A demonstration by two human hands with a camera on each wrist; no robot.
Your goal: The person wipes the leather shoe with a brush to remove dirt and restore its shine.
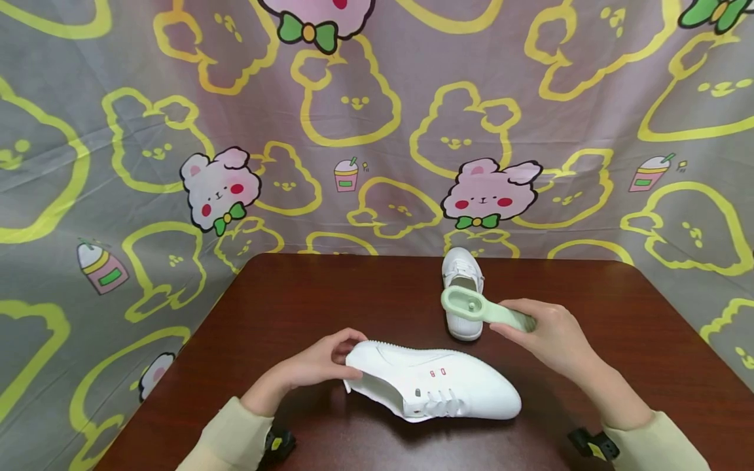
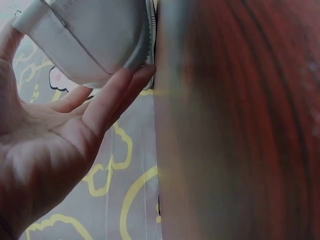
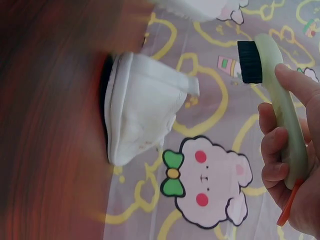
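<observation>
My left hand (image 1: 321,360) holds a white sneaker (image 1: 432,383) by its heel, thumb at the collar and fingers round the back. The shoe lies tilted on its side, toe pointing right, with its laces and opening toward me and small red letters on its side. In the left wrist view the fingers (image 2: 120,95) press on the heel near the sole edge. My right hand (image 1: 554,333) grips the handle of a pale green brush (image 1: 465,304), held up in the air. Its dark bristles (image 3: 250,62) show in the right wrist view, apart from either shoe.
A second white sneaker (image 1: 462,261) stands upright farther back on the dark brown table (image 1: 306,294), toe away from me; the brush overlaps it in the head view. A patterned cloth (image 1: 377,85) hangs behind the table. Black straps (image 1: 592,445) sit at both wrists.
</observation>
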